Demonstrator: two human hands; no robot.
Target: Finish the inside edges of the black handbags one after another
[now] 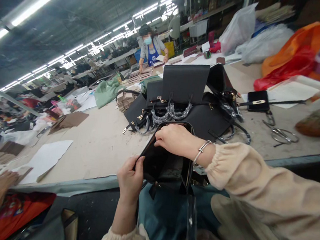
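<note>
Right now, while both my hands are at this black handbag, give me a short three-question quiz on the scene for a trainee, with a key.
1. What circles the wrist of the right hand?
A. A red cloth ribbon
B. A shiny silver metal bracelet
C. A brown leather watch strap

2. True or false: the metal scissors with looped handles lie on the pale beige tabletop.

3. Fill in: the left hand grips the ____ of the open, smooth black handbag.

Key: 1. B. 2. True. 3. Rim (or edge).
</note>
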